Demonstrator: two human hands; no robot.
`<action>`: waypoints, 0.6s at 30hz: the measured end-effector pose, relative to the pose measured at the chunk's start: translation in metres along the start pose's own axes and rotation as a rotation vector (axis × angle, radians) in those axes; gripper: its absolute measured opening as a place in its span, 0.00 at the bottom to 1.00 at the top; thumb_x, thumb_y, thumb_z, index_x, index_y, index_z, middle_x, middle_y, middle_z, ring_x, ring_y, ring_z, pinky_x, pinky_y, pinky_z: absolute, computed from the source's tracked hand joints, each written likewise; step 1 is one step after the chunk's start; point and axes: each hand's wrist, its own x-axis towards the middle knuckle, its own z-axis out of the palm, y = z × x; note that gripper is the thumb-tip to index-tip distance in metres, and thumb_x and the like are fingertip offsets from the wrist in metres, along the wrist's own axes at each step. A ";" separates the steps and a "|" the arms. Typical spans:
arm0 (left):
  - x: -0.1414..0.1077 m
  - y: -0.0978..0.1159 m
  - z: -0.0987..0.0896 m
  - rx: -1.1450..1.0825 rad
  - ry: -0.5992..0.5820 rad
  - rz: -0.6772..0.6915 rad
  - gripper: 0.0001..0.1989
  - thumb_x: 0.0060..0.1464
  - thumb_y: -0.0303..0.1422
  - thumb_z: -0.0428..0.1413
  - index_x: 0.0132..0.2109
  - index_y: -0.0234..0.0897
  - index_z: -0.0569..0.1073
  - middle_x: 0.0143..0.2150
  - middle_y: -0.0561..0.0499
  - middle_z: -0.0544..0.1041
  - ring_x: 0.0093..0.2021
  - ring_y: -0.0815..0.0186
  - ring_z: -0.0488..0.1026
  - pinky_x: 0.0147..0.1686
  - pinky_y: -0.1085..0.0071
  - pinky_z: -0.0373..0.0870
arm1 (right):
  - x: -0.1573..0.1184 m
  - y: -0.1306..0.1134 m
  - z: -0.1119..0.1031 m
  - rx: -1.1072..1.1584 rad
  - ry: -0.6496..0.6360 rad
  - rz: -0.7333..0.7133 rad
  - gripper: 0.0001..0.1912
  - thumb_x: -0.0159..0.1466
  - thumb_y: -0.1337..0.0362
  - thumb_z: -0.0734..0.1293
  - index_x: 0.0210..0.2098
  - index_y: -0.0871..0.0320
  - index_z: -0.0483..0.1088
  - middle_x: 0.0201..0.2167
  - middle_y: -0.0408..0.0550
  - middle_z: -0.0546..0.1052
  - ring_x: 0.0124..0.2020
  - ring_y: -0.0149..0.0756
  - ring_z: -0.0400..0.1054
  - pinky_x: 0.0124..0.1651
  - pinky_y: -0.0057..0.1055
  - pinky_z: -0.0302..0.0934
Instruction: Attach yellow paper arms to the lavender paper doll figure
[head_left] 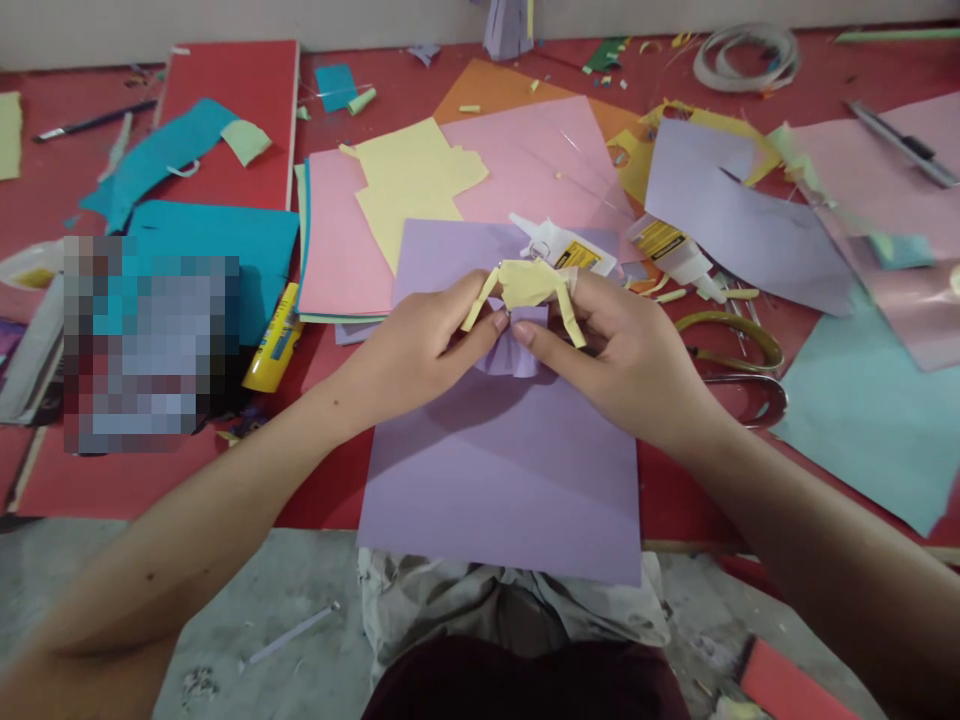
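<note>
A small paper figure has a yellow top with two thin yellow arm-like strips and a pleated purple lower part. My left hand pinches its left side, thumb on the purple paper. From the right, my right hand grips it with the thumb pressed on the purple folds. Both hands are closed on it, above a large purple sheet that overhangs the table's front edge. Just behind the figure lies a white glue bottle with a yellow label.
Scissors and a second glue bottle lie right of my hands. A yellow glue stick is at the left. Paper sheets and scraps cover much of the red table. A cutter rests at the far right.
</note>
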 end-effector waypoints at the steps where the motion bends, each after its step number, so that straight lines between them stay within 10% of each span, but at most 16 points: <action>1: 0.000 0.000 0.000 0.002 -0.001 0.003 0.07 0.65 0.38 0.48 0.40 0.41 0.66 0.28 0.55 0.72 0.26 0.68 0.69 0.26 0.71 0.61 | 0.000 0.000 0.000 -0.005 -0.002 0.004 0.06 0.65 0.59 0.68 0.35 0.52 0.67 0.26 0.42 0.66 0.26 0.33 0.59 0.27 0.34 0.52; 18: -0.001 0.005 -0.002 0.062 -0.121 -0.016 0.03 0.63 0.35 0.49 0.42 0.41 0.65 0.25 0.56 0.69 0.25 0.66 0.69 0.26 0.70 0.57 | -0.004 -0.003 -0.001 -0.248 -0.020 -0.184 0.12 0.64 0.65 0.66 0.30 0.52 0.57 0.20 0.39 0.60 0.20 0.29 0.52 0.24 0.33 0.42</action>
